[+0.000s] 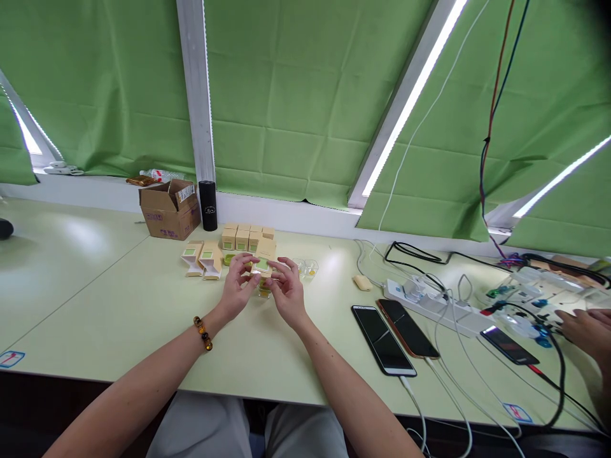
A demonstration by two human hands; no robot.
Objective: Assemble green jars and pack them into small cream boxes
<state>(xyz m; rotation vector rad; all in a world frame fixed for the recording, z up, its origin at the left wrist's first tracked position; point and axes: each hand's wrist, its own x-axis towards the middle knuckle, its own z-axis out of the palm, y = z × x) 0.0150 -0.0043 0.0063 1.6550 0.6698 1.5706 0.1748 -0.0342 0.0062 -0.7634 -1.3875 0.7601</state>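
Between my two hands is a small tan cardboard box (pixel 261 265) with a pale green window. My left hand (pixel 237 286) grips its left side with thumb and fingers. On the other side, my right hand (pixel 287 292) pinches the box's right edge. Just below it, partly hidden by my fingers, is a small clear container (pixel 264 292) with something yellow in it. Several closed tan boxes (pixel 242 238) stand in a row behind my hands. To the left lie two open, unfolded boxes (pixel 201 259). Small clear containers (pixel 310 268) sit right of my right hand.
A brown carton (pixel 170 211) and a black cylinder (pixel 208 205) stand at the back left. Phones (pixel 384 340), a white power strip (pixel 436 308) and tangled cables occupy the right side. Another person's hand (pixel 587 327) is at the far right edge.
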